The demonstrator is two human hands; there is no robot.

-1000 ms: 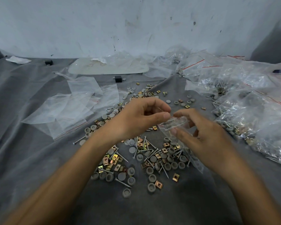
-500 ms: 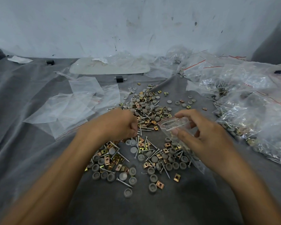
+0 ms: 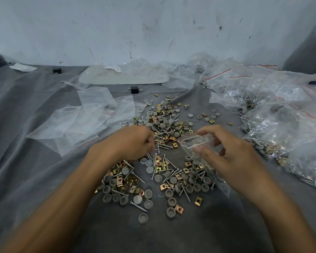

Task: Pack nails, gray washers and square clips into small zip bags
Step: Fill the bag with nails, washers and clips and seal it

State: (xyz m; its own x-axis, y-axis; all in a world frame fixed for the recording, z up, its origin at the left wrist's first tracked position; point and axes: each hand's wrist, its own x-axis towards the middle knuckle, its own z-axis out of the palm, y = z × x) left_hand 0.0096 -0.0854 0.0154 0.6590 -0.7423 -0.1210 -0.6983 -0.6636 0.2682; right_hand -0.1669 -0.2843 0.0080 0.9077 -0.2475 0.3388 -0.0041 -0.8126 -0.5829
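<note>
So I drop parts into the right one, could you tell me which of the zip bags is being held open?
The small bag pinched in the right hand, mouth spread; the empty bags at left lie flat.

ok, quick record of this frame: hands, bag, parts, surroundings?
left hand: fingers curled over the loose parts; contents hidden
right hand: pinches small zip bag, mouth open
loose parts: nails, gray washers, square clips mixed on gray cloth
empty bags: left of the parts
filled bags: right side
</note>
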